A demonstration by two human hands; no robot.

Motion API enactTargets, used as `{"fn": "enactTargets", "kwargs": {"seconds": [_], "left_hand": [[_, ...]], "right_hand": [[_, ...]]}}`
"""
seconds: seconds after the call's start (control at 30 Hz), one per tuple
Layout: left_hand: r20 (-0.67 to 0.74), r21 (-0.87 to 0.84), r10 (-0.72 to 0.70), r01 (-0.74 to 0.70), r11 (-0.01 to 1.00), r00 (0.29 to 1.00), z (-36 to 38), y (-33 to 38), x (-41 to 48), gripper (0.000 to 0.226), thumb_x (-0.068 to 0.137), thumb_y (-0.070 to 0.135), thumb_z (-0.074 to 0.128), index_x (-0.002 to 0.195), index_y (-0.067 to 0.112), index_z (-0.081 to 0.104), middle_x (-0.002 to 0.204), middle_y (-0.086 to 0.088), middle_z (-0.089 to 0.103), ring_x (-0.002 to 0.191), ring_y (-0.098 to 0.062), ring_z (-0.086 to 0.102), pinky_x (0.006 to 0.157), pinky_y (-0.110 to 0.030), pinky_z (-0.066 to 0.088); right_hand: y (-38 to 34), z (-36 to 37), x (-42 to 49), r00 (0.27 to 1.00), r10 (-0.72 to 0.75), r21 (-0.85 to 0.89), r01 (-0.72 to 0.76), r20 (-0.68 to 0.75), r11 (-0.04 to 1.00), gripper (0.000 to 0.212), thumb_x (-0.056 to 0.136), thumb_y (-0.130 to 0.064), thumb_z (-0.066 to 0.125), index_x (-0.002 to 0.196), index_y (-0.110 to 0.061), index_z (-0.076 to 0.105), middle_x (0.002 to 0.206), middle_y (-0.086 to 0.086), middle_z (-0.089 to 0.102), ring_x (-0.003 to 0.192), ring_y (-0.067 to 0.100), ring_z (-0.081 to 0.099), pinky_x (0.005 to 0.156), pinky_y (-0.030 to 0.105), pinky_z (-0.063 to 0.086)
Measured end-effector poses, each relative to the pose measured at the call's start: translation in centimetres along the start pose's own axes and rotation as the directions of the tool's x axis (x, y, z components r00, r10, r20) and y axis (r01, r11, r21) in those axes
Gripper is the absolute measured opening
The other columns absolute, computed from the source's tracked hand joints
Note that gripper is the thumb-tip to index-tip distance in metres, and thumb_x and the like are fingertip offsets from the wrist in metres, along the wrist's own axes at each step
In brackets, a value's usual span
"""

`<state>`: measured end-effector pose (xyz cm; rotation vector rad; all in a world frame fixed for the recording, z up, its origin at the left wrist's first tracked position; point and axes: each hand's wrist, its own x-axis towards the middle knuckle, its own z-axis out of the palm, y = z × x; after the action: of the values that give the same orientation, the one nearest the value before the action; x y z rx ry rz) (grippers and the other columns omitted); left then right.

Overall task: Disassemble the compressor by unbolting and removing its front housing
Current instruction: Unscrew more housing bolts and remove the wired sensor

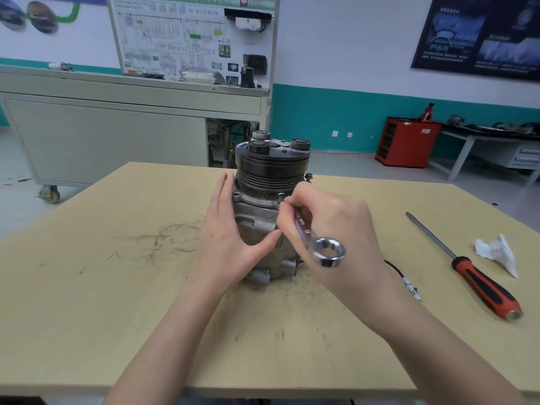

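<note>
The compressor (pixel 270 182) stands upright mid-table, black grooved pulley on top, grey aluminium body below. My left hand (pixel 230 238) cups the body's left side, thumb across its front. My right hand (pixel 336 229) grips a chrome combination wrench (pixel 323 247). Its ring end points toward me and its far end is hidden against the housing flange under the pulley. A loosened bolt (pixel 309 177) stands up behind my right hand, beside the pulley.
A screwdriver with a red and black handle (pixel 479 280) lies on the right of the wooden table (pixel 117 273), next to a crumpled white tissue (pixel 496 252). The compressor's wire and connector (pixel 409 285) trail right. A training bench stands behind the table.
</note>
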<state>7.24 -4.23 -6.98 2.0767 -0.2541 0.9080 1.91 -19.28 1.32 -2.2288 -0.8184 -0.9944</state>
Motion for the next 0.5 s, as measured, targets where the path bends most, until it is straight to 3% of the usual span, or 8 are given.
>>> {"fn": "enactTargets", "kwargs": {"seconds": [0.1, 0.2, 0.37, 0.47, 0.5], "left_hand": [[0.006, 0.022, 0.026, -0.026, 0.999, 1.000, -0.1, -0.1, 0.1, 0.107, 0.068, 0.067, 0.057, 0.151, 0.021, 0.009, 0.161, -0.005, 0.018, 0.148, -0.015, 0.018, 0.119, -0.041, 0.024], [0.010, 0.037, 0.019, -0.020, 0.999, 1.000, -0.2, -0.2, 0.1, 0.108, 0.068, 0.068, 0.056, 0.153, 0.019, 0.010, 0.161, -0.004, 0.016, 0.148, -0.014, 0.017, 0.119, -0.037, 0.022], [0.005, 0.032, 0.027, -0.027, 0.999, 1.000, -0.1, -0.3, 0.0, 0.106, 0.069, 0.068, 0.057, 0.152, 0.025, 0.008, 0.161, -0.002, 0.016, 0.147, -0.012, 0.016, 0.119, -0.038, 0.023], [0.000, 0.030, 0.034, -0.034, 0.999, 0.999, -0.1, -0.3, 0.0, 0.102, 0.069, 0.068, 0.057, 0.148, 0.031, 0.004, 0.162, -0.001, 0.016, 0.148, -0.012, 0.015, 0.119, -0.042, 0.025], [-0.003, 0.034, 0.037, -0.037, 0.999, 0.999, -0.1, -0.4, 0.0, 0.102, 0.069, 0.068, 0.057, 0.148, 0.031, 0.004, 0.161, -0.001, 0.016, 0.148, -0.012, 0.016, 0.119, -0.041, 0.024]], "right_hand": [[2.5, -1.1, -0.1, 0.985, 0.151, 0.292, -0.167, 0.077, 0.942, 0.014, 0.086, -0.007, 0.061, 0.074, -0.009, 0.066, 0.061, 0.001, 0.065, 0.057, 0.019, 0.062, 0.055, 0.033, 0.051], [6.8, -2.3, 1.6, 0.923, 0.205, 0.633, -0.374, 0.326, 0.677, 0.022, 0.089, 0.007, 0.054, 0.081, -0.006, 0.070, 0.069, 0.009, 0.071, 0.064, 0.020, 0.069, 0.061, 0.026, 0.056], [12.8, -0.9, 6.6, 0.756, 0.081, 0.683, -0.627, 0.650, 0.374, 0.028, 0.082, -0.003, 0.052, 0.077, -0.015, 0.076, 0.064, 0.006, 0.068, 0.057, 0.016, 0.065, 0.056, 0.024, 0.054], [14.0, 0.7, 7.4, 0.706, 0.000, 0.682, -0.684, 0.709, 0.259, 0.006, 0.071, -0.015, 0.078, 0.077, -0.014, 0.076, 0.061, 0.004, 0.067, 0.052, 0.011, 0.062, 0.053, 0.019, 0.051], [14.2, 1.1, 7.4, 0.701, -0.031, 0.688, -0.689, 0.712, 0.231, 0.018, 0.064, -0.021, 0.085, 0.077, -0.014, 0.076, 0.059, 0.004, 0.065, 0.050, 0.010, 0.059, 0.052, 0.017, 0.050]]}}
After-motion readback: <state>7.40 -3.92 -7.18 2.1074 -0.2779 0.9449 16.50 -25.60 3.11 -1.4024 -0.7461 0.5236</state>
